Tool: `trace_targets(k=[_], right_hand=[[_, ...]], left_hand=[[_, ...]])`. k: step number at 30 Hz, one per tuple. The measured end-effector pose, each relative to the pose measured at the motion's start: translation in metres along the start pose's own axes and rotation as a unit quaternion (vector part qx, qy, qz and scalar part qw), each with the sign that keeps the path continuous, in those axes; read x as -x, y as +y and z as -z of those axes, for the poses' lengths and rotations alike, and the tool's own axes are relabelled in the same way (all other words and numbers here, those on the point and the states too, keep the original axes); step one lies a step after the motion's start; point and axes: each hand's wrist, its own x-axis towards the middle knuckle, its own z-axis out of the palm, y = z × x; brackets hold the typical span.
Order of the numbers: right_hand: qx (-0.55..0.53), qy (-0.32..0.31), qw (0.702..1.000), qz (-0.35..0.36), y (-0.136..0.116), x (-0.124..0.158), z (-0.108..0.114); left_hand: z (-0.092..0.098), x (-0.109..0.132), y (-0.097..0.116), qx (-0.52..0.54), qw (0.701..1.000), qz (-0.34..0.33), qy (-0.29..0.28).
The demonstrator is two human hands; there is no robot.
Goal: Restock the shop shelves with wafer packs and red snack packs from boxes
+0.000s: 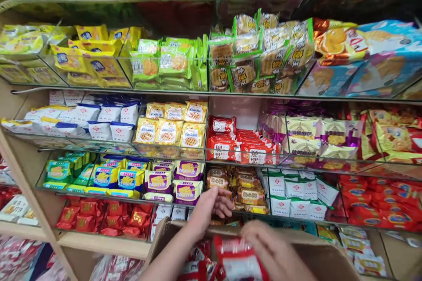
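My left hand (209,210) reaches over the near side of the shelves, its fingers loosely curled and apart with nothing in them. It is in front of the brown snack packs (249,195) on a lower shelf. My right hand (268,243), smeared by motion, has its fingers on a red snack packet (239,261) with a pale label. That packet is in the mouth of an open cardboard box (325,257), where more red packets (194,270) lie below my left wrist. My right fingertips are partly blurred.
Glass-fronted shelves (171,154) hold sorted snack packs. Similar red packets (244,149) lie in a middle compartment between yellow cookie packs (169,129) and purple-and-cream packs (319,136). Green-edged biscuit packs (263,50) are heaped above. Red wrapped packs (102,217) sit lower left.
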Motion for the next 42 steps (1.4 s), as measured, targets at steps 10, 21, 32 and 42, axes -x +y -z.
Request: trace_targets(k=[10, 21, 32, 42], right_hand=[[-0.115, 0.146, 0.960, -0.211, 0.046, -0.040, -0.024], [-0.153, 0.169, 0.957, -0.179, 0.041, -0.025, -0.021], [-0.024, 0.256, 0.966, 0.021, 0.047, -0.004, -0.023], [-0.016, 0.140, 0.990, 0.016, 0.041, -0.001, -0.024]], left_hand=[[-0.011, -0.002, -0.005, -0.157, 0.982, -0.046, 0.092], [-0.013, 0.002, -0.007, -0.217, 0.959, -0.098, 0.154], [-0.013, 0.001, -0.002, -0.089, 0.996, 0.002, -0.011], [-0.006, 0.001, 0.000, 0.026, 0.999, -0.021, -0.005]])
